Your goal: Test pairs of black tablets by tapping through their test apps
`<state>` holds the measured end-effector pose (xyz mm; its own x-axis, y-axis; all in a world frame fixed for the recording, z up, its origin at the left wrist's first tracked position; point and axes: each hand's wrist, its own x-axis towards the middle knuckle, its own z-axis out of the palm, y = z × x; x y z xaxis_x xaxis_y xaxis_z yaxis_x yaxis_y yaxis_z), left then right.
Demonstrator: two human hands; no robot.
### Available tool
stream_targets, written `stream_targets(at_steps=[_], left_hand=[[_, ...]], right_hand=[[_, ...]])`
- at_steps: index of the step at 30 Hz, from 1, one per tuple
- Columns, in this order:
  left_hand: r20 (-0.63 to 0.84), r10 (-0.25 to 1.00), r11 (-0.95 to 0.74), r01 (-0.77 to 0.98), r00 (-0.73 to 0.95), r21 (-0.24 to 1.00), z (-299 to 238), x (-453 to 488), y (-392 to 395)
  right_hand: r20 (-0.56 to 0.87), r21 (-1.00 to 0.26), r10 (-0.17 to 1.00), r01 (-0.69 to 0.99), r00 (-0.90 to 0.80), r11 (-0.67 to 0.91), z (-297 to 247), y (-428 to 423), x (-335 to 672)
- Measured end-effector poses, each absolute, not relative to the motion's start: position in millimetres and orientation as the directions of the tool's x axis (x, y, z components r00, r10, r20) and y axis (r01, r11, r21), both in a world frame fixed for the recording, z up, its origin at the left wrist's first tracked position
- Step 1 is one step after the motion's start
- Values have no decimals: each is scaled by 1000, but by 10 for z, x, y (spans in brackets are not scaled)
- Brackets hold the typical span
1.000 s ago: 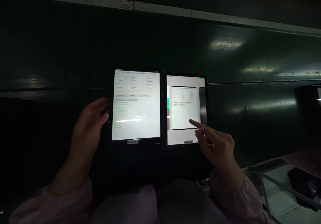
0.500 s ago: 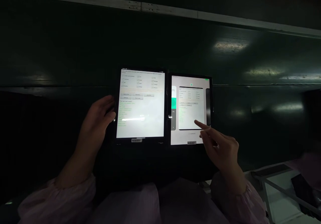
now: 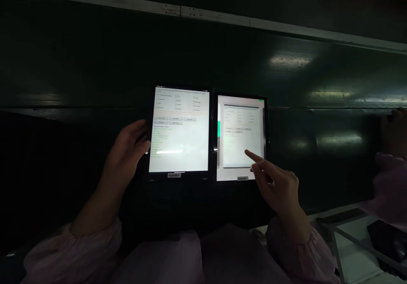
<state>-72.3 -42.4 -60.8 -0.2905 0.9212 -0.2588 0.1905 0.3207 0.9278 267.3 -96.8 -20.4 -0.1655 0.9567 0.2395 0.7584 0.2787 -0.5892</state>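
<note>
Two lit tablets lie side by side on a dark green surface. The left tablet (image 3: 181,148) shows a page of check boxes, grey buttons and green text lines. My left hand (image 3: 127,148) is closed at its left edge, the thumb along the side and the other fingertips partly hidden in shadow. On the right tablet (image 3: 240,174) a large app card fills most of the screen. My right hand (image 3: 276,182) is over its lower right part, index finger stretched to the screen and the other fingers curled, holding nothing. Whether the fingertip touches the glass I cannot tell.
A pale metal strip (image 3: 216,18) crosses the dark green surface (image 3: 178,55) at the back. At the right edge another person's pink sleeve (image 3: 389,186) and dim hand show. A pale framed stand (image 3: 356,241) is at lower right, a dark object on it.
On the right tablet the app card has grown wider and the side cards have slid mostly away. My right index finger has shifted slightly left and up. The other person's arm has come further into view.
</note>
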Motion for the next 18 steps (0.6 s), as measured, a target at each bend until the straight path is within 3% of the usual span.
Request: stream_targets(at_steps=[6,10,13,18], left_hand=[[-193,967,238,332,-164,913,-739,-841,-468],[-232,969,152,525,90,838,-755,-1011,-552],[-294,938,104,660,184,745,-752,-1098,-639],[-201,955,-41,767,219,641,-777,-993,-724]], right_hand=[[250,-599,953,746,-171,291,-190,-964,2664],[233,-651,909,640,-345,409,-121,-1015,2726],[173,-659,875,608,-452,444,-93,-1058,2770],[203,-584,930,724,-306,366,-132,-1076,2773]])
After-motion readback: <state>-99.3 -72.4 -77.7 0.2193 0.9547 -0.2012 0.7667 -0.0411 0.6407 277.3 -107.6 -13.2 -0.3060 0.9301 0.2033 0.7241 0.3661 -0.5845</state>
